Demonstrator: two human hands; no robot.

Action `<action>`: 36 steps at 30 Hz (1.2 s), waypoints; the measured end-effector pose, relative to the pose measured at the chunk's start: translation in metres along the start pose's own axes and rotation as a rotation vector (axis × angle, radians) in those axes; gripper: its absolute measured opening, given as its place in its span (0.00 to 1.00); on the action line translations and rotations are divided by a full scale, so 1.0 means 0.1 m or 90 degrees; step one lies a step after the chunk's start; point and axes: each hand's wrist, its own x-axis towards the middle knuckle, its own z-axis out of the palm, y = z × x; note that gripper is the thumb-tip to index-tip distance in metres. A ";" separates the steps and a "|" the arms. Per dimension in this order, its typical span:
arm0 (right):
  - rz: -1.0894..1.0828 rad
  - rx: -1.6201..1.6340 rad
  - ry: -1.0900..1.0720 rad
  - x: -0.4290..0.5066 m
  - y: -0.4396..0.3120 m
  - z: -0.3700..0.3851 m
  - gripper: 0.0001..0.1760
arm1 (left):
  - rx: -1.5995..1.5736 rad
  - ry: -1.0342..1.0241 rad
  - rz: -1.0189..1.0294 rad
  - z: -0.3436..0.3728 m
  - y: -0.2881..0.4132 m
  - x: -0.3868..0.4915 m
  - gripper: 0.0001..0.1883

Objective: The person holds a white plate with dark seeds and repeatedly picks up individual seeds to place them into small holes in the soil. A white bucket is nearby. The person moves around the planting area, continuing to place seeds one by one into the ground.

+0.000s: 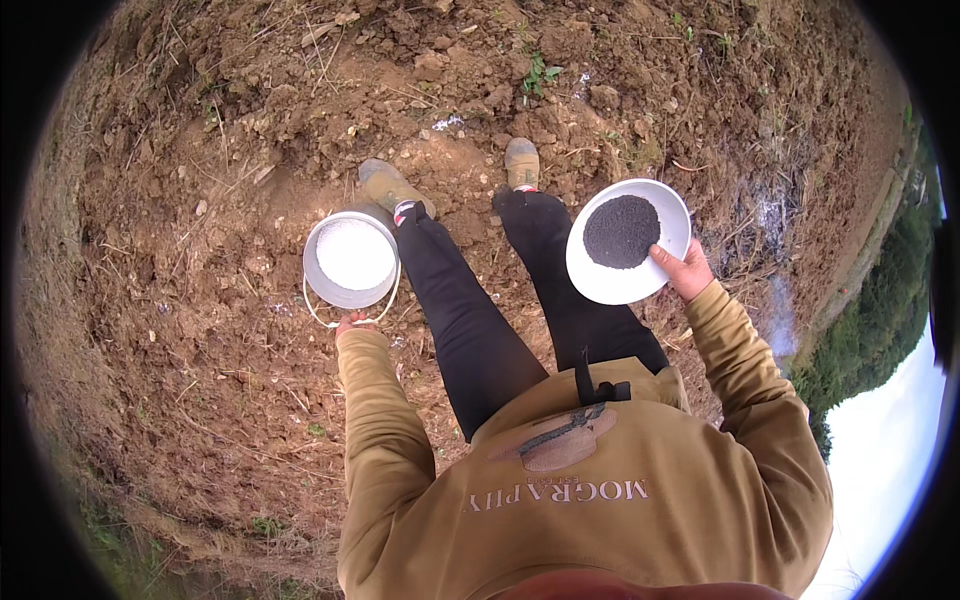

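My left hand (355, 322) grips the white bail handle of a plastic bucket (315, 281), which hangs beside my left leg. Inside it lies a white granular material (355, 253). My right hand (684, 270) holds a white bowl (609, 289) by its rim, with the thumb over the inner wall and the other fingers mostly hidden behind. A mound of dark, fine-grained material (621, 231) rests in the bowl, which is in front of my right leg.
Underfoot is rough, cloddy brown soil (225, 360) with dry stalks and stones. My boots (523, 163) stand on it, near a small green plant (537, 76). To the right are pale ash (772, 214) and a wisp of smoke (781, 319), with trees (870, 337) beyond.
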 end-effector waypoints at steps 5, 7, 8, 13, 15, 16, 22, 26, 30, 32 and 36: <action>0.043 -0.079 -0.002 0.66 0.24 0.05 0.11 | 0.015 0.055 0.057 -0.06 -0.11 0.31 0.13; 0.068 -0.050 -0.020 1.03 0.38 0.14 0.11 | 0.058 0.037 0.060 -0.10 -0.13 0.34 0.13; 0.068 -0.049 -0.012 1.20 0.42 0.22 0.11 | 0.109 0.012 0.055 -0.18 -0.12 0.37 0.11; 0.064 -0.033 0.009 2.24 0.69 0.59 0.10 | 0.041 -0.003 0.122 -0.26 -0.26 0.29 0.06; 0.045 -0.007 0.036 2.65 0.84 0.76 0.10 | 0.033 0.006 0.121 -0.25 -0.23 0.21 0.04; 0.057 -0.013 0.039 2.84 0.89 0.84 0.09 | -0.005 -0.025 0.149 -0.09 -0.22 -0.12 0.04; 0.086 0.014 0.036 4.01 1.15 1.33 0.10 | -0.106 -0.004 0.167 -0.13 -0.29 0.05 0.08; 0.079 0.032 0.069 4.57 1.29 1.64 0.09 | -0.121 0.066 0.152 -0.13 -0.28 0.20 0.11; 0.085 0.007 0.105 4.79 1.49 1.70 0.09 | -0.099 0.055 0.180 -0.20 -0.24 0.32 0.13; 0.074 0.026 0.088 4.78 1.51 1.69 0.11 | -0.094 0.040 0.186 -0.24 -0.24 0.37 0.13; 0.071 -0.179 0.169 4.53 1.24 1.55 0.21 | -0.086 0.008 0.195 -0.27 -0.27 0.38 0.11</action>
